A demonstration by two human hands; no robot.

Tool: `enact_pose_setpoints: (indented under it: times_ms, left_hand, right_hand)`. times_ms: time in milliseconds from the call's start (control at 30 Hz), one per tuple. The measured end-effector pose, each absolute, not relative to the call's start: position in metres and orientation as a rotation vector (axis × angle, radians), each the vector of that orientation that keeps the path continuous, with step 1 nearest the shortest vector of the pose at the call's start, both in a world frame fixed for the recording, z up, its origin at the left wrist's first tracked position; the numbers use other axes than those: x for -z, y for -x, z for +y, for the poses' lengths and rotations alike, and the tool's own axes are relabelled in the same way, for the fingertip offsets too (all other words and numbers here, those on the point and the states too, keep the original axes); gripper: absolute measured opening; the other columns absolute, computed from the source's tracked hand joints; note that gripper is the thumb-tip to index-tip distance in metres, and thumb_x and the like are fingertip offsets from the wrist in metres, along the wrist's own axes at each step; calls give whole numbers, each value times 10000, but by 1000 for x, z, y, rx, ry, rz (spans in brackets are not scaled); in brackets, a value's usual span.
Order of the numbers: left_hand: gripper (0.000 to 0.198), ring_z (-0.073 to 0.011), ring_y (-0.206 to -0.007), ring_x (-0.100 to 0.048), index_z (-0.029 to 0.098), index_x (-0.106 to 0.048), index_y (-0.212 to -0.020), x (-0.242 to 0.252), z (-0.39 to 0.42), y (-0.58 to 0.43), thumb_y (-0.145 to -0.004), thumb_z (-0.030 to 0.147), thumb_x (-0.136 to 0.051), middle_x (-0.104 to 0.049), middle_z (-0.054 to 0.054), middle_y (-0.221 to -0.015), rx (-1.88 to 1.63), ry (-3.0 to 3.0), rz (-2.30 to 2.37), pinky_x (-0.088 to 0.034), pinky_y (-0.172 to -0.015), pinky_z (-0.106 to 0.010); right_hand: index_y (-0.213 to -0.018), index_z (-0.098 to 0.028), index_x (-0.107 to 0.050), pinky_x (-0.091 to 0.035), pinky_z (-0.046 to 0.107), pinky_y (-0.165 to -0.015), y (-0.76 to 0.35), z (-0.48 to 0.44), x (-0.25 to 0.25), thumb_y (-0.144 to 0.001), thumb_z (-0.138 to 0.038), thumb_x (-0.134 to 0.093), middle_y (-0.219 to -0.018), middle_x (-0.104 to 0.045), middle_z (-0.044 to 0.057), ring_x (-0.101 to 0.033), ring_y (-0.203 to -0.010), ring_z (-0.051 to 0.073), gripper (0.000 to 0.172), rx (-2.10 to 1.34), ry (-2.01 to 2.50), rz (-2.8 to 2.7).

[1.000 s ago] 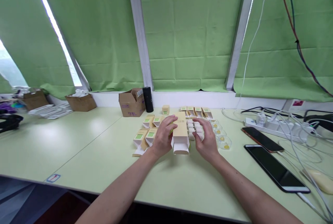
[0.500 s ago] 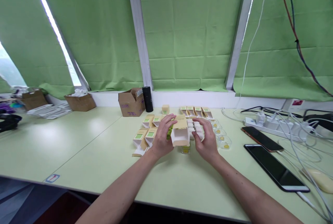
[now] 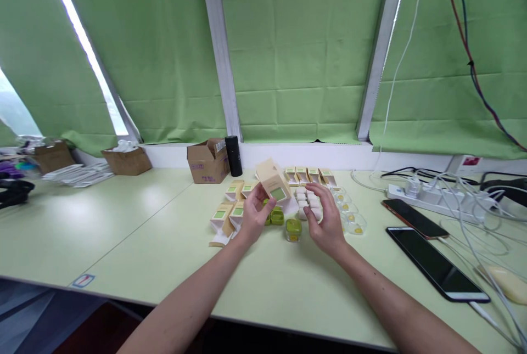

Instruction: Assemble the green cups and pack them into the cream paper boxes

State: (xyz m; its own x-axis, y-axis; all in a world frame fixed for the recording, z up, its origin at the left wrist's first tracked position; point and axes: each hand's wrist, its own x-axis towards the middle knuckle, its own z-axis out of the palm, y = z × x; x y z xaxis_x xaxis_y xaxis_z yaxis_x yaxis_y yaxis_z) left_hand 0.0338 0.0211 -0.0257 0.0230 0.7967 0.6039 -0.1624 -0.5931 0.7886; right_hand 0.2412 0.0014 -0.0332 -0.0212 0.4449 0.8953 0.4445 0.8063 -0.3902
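Note:
My left hand point(image 3: 254, 218) grips a small tan carton point(image 3: 270, 179) with a green label, tilted above the table, its white flap hanging at the lower right. My right hand point(image 3: 328, 223) is held just right of the carton, its fingers curved and apart with nothing between them. Below and between the hands stands a small square green case point(image 3: 293, 228) in what looks like a clear shell with a yellow spot. More green cases point(image 3: 277, 217) sit beside the left hand. Several white rounded pieces point(image 3: 301, 197) lie behind the right hand, partly covered by its fingers.
Open cartons point(image 3: 222, 215) stand at left, and more line up at the back point(image 3: 313, 176). Clear plastic shells point(image 3: 354, 224) lie right of my right hand. Farther right are two phones point(image 3: 436, 263), a power strip point(image 3: 440, 200) and tangled cables. A cardboard box point(image 3: 206, 166) and black cylinder point(image 3: 233, 156) stand behind.
The carton in my left hand has turned from its open end facing me to its labelled face showing, and has risen slightly leftward. The green case below is now uncovered. My right hand barely moved.

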Motion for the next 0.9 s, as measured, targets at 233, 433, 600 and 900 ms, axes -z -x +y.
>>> enact_pose_setpoints:
  times_ms: [233,433,600,900]
  left_hand:
    - [678,-244,-1021,-754,254,-384,-1377,25,19,-37,-894,514,-782,-770,-89,-1102,-1505,-1438,593,-580,-824,-337]
    - [595,-195,-888,-750,256,-400,-1258,22,14,-39,-894,542,-774,-767,-42,-984,-1458,-1456,645,-544,-755,-287]
    - [606,-152,-730,-693,250,-398,-1222,19,11,-41,-884,603,-757,-733,3,-861,-1410,-1483,722,-491,-659,-247]
    - [519,-209,-1063,-666,246,-453,-1379,25,12,-38,-993,546,-626,-618,-137,-1329,-1517,-1801,836,-560,-931,-370]
  right_hand:
    - [-1418,-312,-531,-461,636,-1162,-240,0,34,-998,-192,-507,-1458,-520,125,-490,-1427,329,437,-120,684,-1707]
    - [-1468,-372,-514,-559,560,-1111,-236,-2,38,-1041,-198,-452,-1567,-373,106,-612,-1284,265,466,-355,644,-1745]
    - [-1420,-372,-582,-564,536,-1116,-235,-3,39,-1048,-206,-443,-1578,-330,93,-525,-1392,276,431,-458,653,-1749]
    - [-1372,-362,-631,-656,430,-894,-236,7,43,-1044,-274,-512,-1490,-404,119,-709,-983,190,360,-648,630,-1595]
